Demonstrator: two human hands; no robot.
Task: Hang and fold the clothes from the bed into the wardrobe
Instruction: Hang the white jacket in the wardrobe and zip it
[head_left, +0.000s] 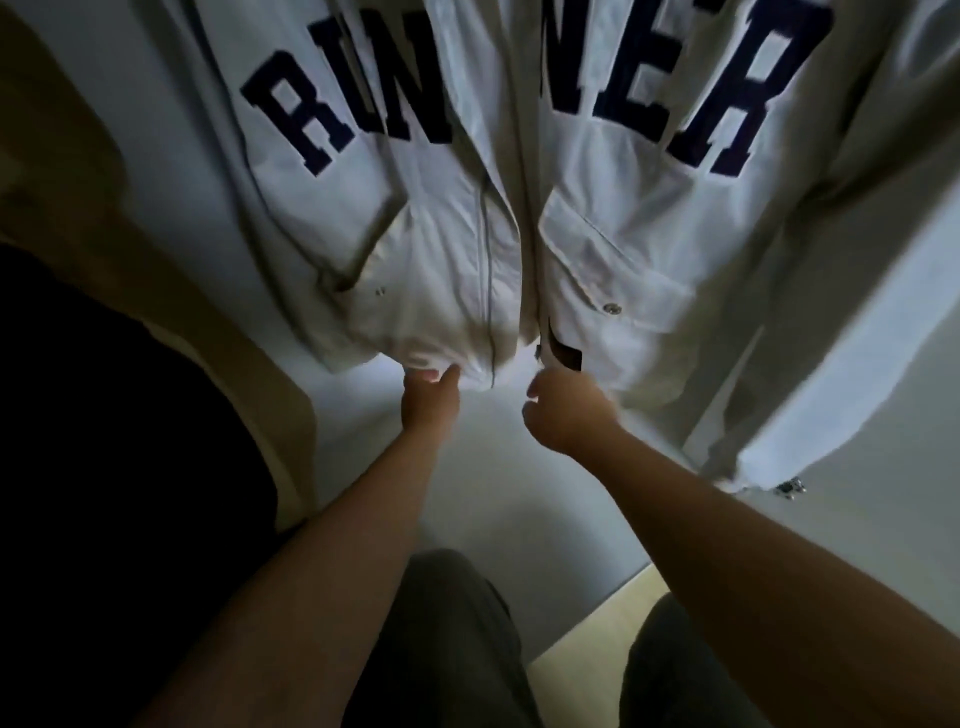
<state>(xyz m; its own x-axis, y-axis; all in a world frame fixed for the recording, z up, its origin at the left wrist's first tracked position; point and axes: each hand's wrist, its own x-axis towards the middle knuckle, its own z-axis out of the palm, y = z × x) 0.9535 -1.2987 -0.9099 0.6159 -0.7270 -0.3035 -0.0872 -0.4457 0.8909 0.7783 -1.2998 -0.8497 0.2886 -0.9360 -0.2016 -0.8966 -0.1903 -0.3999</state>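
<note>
A single head-worn camera looks forward and steeply down from close in front of the white jacket (519, 218), whose lettered front fills the upper frame. Its wide angle stretches the edges, and the person's own legs (457, 639) show directly below the jacket, at the bottom edge.

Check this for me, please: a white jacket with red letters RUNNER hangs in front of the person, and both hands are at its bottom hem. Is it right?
Not quite. The letters on the white jacket are dark navy, not red, as the head view shows. The rest holds: it hangs there, with the left hand and right hand at its bottom hem.
</note>
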